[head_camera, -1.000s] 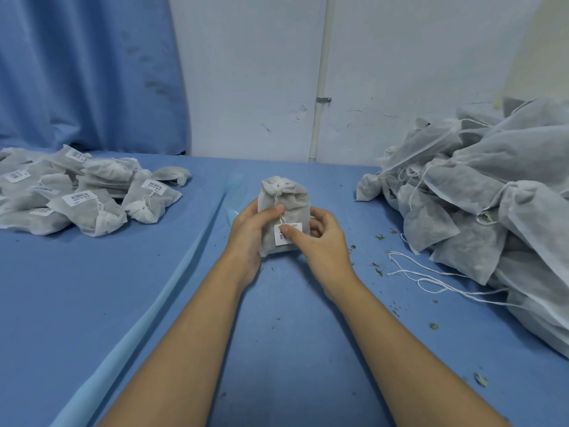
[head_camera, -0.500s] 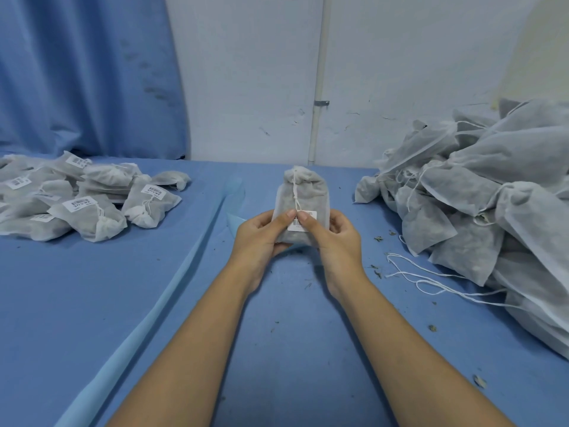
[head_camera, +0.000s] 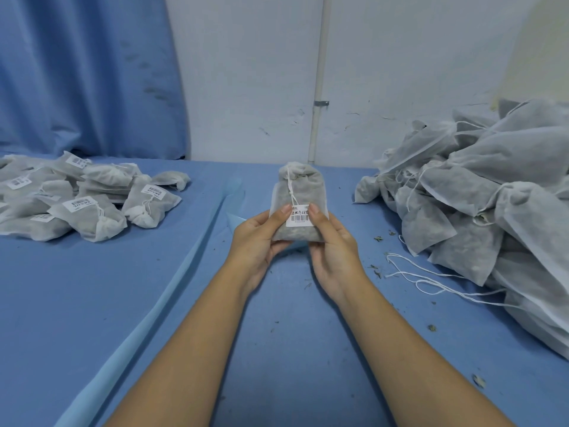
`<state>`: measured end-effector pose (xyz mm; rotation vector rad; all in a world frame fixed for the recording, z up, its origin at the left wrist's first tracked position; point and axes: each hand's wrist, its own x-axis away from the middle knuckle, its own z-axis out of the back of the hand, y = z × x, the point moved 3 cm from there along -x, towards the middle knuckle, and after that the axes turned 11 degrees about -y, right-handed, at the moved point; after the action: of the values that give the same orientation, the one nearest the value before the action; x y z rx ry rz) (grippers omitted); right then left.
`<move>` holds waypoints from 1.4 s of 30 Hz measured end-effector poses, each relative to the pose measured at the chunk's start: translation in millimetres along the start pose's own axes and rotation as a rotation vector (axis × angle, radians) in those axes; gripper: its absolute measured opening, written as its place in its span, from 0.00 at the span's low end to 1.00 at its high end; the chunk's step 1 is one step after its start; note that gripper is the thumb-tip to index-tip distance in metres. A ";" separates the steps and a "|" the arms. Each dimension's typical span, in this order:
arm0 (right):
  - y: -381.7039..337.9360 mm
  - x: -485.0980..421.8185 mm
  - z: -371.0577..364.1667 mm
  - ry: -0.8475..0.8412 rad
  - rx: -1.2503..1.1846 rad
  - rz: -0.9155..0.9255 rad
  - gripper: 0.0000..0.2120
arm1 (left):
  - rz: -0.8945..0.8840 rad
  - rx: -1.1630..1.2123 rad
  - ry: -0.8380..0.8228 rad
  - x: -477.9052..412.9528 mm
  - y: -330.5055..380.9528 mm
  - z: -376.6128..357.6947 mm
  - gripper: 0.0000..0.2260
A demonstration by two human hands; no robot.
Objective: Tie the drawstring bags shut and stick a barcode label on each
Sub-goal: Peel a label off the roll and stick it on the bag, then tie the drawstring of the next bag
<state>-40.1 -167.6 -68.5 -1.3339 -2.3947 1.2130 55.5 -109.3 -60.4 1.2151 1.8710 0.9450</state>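
Note:
A small grey drawstring bag (head_camera: 303,186) stands upright above the middle of the blue table, its neck gathered and its white string knotted and hanging down the front. A white barcode label (head_camera: 300,217) sits on its front face. My left hand (head_camera: 261,238) grips the bag's left side, thumb on the label's upper left corner. My right hand (head_camera: 334,245) grips the right side, thumb on the label's upper right corner.
A heap of tied, labelled bags (head_camera: 80,198) lies at the left. A large pile of unlabelled bags (head_camera: 480,192) with loose white strings (head_camera: 431,278) fills the right. A pale blue strip (head_camera: 160,291) runs diagonally across the blue table (head_camera: 92,303). Dried crumbs lie scattered near the right pile.
The bag was turned upright and lifted slightly away from me. Both thumbs have spread apart across the label, from its middle to its upper corners.

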 end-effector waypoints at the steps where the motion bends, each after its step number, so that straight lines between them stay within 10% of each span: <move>1: -0.1 -0.1 -0.2 0.002 -0.004 -0.004 0.11 | -0.003 0.007 0.001 0.1 -0.2 0.5 0.06; 12: -1.8 3.1 6.2 0.192 0.254 0.005 0.05 | 0.045 -0.488 0.001 3.4 4.6 10.3 0.07; 18: -2.2 2.4 10.7 0.251 0.329 -0.073 0.09 | -0.240 0.083 0.277 -0.5 24.5 28.1 0.03; 21: -0.7 2.5 12.5 0.246 0.375 -0.091 0.07 | -0.307 0.317 0.314 0.7 31.1 42.2 0.29; 30: 2.7 -1.6 18.7 0.290 0.370 -0.054 0.04 | -0.168 -0.067 0.200 1.5 21.3 18.4 0.07; 42: -59.4 -3.2 40.6 0.579 0.425 0.396 0.20 | -0.063 -0.550 -0.090 -20.2 -10.6 -70.8 0.10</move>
<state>-96.0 -210.3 -52.7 -1.7460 -1.4351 1.1218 -2.9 -145.3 -31.8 0.8422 1.4325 1.2419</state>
